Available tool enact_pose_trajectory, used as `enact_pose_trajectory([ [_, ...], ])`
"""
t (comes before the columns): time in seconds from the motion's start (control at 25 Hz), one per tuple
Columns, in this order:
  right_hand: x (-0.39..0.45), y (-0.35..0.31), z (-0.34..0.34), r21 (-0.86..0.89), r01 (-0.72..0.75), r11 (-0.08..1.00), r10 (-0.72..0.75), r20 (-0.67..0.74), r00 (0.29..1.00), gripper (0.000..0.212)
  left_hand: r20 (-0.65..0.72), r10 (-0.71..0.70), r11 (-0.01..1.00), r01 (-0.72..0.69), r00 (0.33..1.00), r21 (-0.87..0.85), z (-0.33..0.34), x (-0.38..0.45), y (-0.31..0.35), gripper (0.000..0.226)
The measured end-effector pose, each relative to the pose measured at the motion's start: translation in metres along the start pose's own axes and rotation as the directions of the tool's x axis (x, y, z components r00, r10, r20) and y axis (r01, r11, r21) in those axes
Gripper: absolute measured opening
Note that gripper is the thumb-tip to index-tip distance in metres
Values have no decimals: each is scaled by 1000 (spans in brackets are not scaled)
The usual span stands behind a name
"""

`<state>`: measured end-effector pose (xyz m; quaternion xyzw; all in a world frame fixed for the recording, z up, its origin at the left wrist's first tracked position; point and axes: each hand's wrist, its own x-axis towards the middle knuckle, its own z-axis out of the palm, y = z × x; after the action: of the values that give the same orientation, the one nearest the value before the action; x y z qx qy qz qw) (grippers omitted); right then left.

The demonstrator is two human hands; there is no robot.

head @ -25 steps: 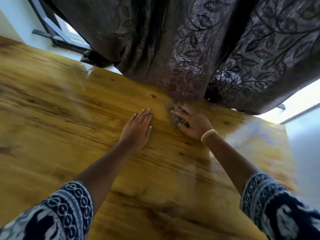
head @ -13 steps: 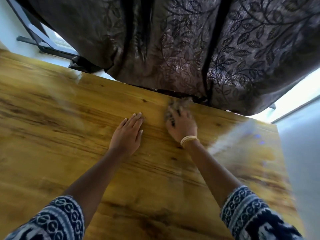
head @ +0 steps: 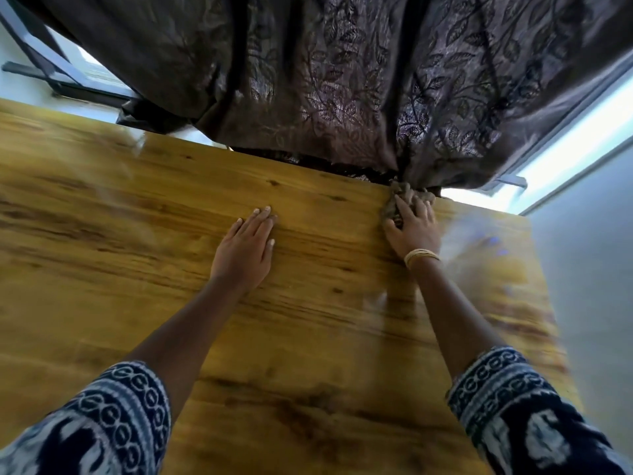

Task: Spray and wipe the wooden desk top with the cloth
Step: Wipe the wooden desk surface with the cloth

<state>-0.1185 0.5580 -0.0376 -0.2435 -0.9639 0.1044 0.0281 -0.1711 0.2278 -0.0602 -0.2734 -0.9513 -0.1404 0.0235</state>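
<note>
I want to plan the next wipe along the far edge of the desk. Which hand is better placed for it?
The right hand. It already presses the cloth at the desk top's far edge, under the curtain. The left hand lies flat on bare wood and holds nothing.

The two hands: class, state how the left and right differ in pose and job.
The left hand lies flat with straight fingers on bare desk top; the right hand curls over the bunched cloth. The left sits mid-desk, the right at the far edge by the curtain. Both rest on the wood.
</note>
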Motion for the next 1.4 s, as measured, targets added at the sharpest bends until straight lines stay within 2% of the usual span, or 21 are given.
enact_pose_trajectory([
  [0.08,-25,-35,5,-9,141,990,-141,12,990,62,-9,0,1000,0,1000,-4,-1,-1,1,46],
  [0.16,-68,-66,12,-17,444,896,-441,80,894,63,-4,9,1000,-9,1000,4,-1,-1,1,48],
  [0.24,-118,-80,19,-23,721,693,-709,164,686,64,4,22,1000,-22,1000,7,-1,0,0,53],
  [0.36,-150,-68,16,43,940,340,-902,296,313,64,10,19,1000,-19,1000,-1,-1,1,-2,55],
  [0.4,-138,-61,13,53,962,268,-922,305,240,64,9,21,1000,-21,1000,-1,-1,1,-2,55],
  [0.44,-118,-56,10,39,965,260,-923,303,236,65,9,26,1000,-26,1000,-3,-1,0,-1,55],
  [0.48,-94,-51,7,-13,946,323,-907,281,314,64,9,31,999,-31,999,-9,-1,-2,-1,54],
  [0.56,-43,-42,1,-139,767,627,-743,188,642,61,4,40,999,-40,999,-33,-2,-7,-1,51],
  [0.64,-7,-34,-4,-104,405,909,-392,122,912,60,7,38,997,-38,999,-69,-4,-19,-4,47],
  [0.68,-1,-36,-4,-36,216,976,-211,113,971,61,6,33,996,-33,999,-80,-6,-29,-6,47],
  [0.76,-9,-57,1,17,76,997,-77,125,989,62,-2,28,996,-28,1000,-82,-12,-52,-13,47],
  [0.84,-46,-90,13,8,280,960,-279,139,950,60,-7,1,995,-1,1000,-98,-18,-82,-21,49],
  [0.88,-76,-107,19,9,431,902,-427,155,891,59,-7,-15,994,14,1000,-110,-21,-99,-24,51],
  [0.96,-147,-132,28,25,669,743,-660,195,725,60,8,-11,994,11,1000,-112,-26,-133,-31,55],
  [1.04,-223,-139,32,91,839,537,-828,246,503,61,20,9,996,-7,1000,-92,-30,-165,-39,58],
  [1.12,-253,-135,27,171,925,338,-913,299,278,60,10,3,997,-3,1000,-72,-36,-194,-46,57],
  [1.16,-246,-131,23,155,952,263,-931,301,208,60,6,-13,997,13,1000,-77,-38,-206,-49,56],
  [1.2,-229,-127,20,112,963,245,-935,290,204,59,-2,-32,995,32,999,-89,-40,-218,-51,55],
  [1.24,-207,-122,20,51,953,298,-928,250,277,57,-15,-46,994,45,999,-101,-41,-229,-52,53],
  [1.32,-163,-102,13,-12,794,608,-785,141,604,53,-47,-66,993,61,997,-106,-41,-252,-52,52],
  [1.4,-135,-79,7,-16,448,894,-445,97,891,53,-67,-102,991,96,993,-89,-40,-269,-48,52],
])
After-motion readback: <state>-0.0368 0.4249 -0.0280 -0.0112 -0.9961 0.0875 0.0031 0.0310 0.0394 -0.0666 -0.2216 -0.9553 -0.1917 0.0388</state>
